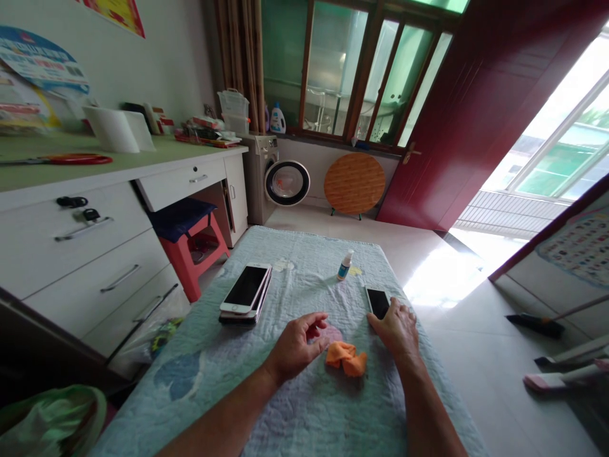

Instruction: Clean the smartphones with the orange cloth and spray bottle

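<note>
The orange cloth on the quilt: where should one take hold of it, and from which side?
Probably pinch a raised fold of the orange cloth from above: it lies crumpled, so no flat edge offers itself. The left hand is open beside it; the right hand rests on a phone.

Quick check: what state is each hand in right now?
Left hand: open, loosely curled, empty, beside the cloth.
Right hand: open, laid flat, touching the phone.
</note>
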Available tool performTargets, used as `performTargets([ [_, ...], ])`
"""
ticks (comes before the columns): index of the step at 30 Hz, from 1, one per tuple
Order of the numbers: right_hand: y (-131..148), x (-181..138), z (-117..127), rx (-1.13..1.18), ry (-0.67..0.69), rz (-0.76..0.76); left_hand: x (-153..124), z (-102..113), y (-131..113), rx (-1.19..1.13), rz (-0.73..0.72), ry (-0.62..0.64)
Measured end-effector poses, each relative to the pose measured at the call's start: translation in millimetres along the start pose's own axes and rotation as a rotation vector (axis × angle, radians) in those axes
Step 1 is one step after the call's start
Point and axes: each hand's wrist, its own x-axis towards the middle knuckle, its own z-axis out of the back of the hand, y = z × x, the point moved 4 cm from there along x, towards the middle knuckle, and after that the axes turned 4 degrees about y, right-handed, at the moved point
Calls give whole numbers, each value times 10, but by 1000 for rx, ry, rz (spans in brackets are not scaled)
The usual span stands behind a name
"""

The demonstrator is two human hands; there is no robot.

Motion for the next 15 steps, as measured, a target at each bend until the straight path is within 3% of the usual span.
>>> performTargets([
  [15, -17, 8, -35, 22, 16, 6, -73, 125, -70, 115, -62, -60],
])
